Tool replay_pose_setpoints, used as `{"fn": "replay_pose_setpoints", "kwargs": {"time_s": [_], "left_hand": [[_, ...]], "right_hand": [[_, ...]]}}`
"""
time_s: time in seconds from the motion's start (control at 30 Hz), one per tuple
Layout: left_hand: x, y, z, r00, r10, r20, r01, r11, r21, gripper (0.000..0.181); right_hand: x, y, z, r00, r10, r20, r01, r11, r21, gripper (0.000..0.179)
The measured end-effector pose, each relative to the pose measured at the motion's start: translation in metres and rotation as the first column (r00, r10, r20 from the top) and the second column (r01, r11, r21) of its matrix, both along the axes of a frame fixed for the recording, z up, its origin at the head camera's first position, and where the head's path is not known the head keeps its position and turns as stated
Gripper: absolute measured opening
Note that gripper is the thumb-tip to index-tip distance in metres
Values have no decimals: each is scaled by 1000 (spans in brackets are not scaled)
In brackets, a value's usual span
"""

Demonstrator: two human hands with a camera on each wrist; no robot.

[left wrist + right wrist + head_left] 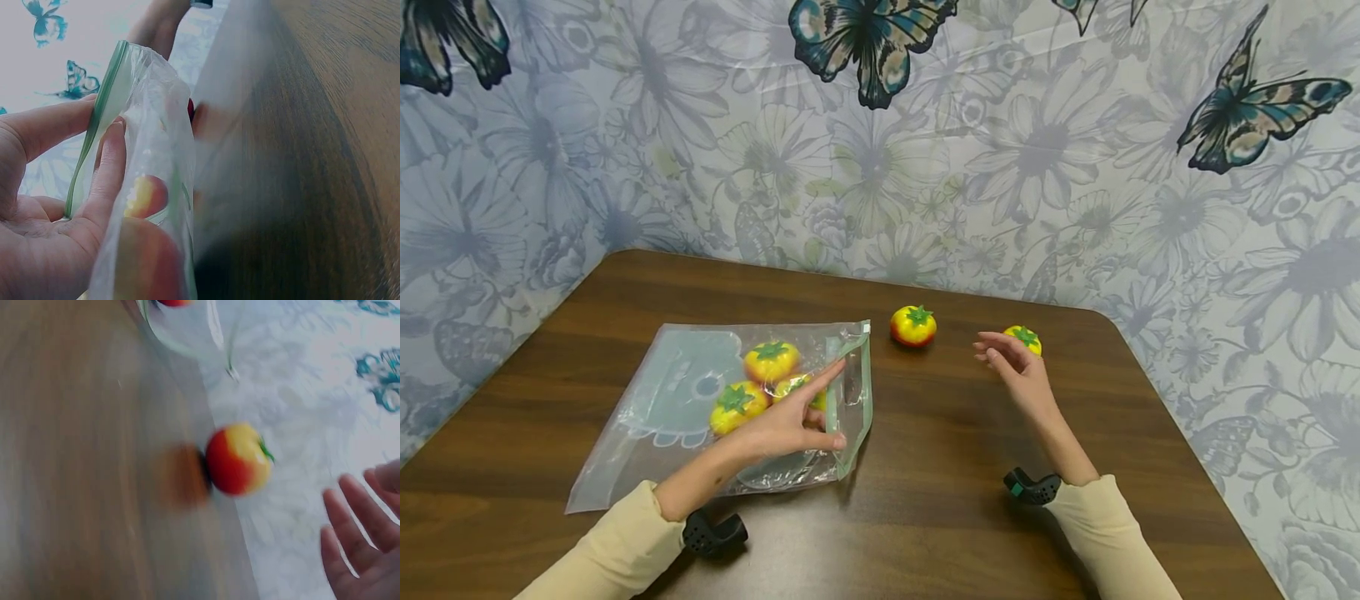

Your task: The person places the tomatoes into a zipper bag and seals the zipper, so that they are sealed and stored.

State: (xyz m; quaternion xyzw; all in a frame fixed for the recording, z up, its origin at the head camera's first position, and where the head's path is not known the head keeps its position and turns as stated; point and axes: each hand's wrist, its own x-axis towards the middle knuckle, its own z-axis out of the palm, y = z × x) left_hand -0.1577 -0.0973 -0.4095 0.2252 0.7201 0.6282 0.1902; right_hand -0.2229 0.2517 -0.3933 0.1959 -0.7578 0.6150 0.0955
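Observation:
My left hand [786, 425] holds the mouth of a clear zip bag [658, 417], its fingers on either side of the raised green zip strip [94, 134]. Inside the bag lie several yellow-and-red toy tomatoes [771, 361] with green leafy tops. To the right of the mouth, one toy tomato [913, 327] stands on the table. Another toy tomato [1028, 337] is partly hidden behind my right hand [1018, 367]. That hand hovers with loosely bent fingers and nothing in its grasp. In the right wrist view its fingers [350, 531] are apart from a toy tomato [239, 459].
Beneath everything is a brown wooden table [940, 517] with rounded far corners. A floral curtain [910, 192] with butterflies hangs behind it. Dark bands [713, 533] circle both wrists.

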Motion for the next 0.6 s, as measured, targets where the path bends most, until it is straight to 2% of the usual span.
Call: {"fn": "replay_pose_setpoints", "kwargs": {"time_s": [0.07, 0.13, 0.23, 0.33, 0.43, 0.6], "left_hand": [[0, 1, 0, 1000, -3, 1, 3, 1000, -3, 101], [0, 1, 1, 1000, -2, 1, 2, 1000, -4, 100], [1, 1, 2, 1000, 2, 1, -2, 1000, -2, 100], [3, 1, 2, 1000, 5, 6, -5, 1000, 2, 100], [4, 2, 2, 1000, 6, 9, -6, 1000, 0, 100], [7, 2, 3, 1000, 10, 11, -10, 1000, 0, 100]], "right_hand": [[0, 11, 2, 995, -92, -31, 91, 994, -55, 29], [-1, 21, 5, 981, -183, -59, 175, 978, -114, 27], [-2, 34, 9, 948, -309, -80, 292, 941, -172, 25], [-3, 43, 10, 912, -404, -75, 384, 903, -194, 23], [-6, 50, 6, 886, -463, -39, 447, 873, -193, 24], [-12, 54, -7, 839, -543, 30, 543, 834, -98, 27]]}}
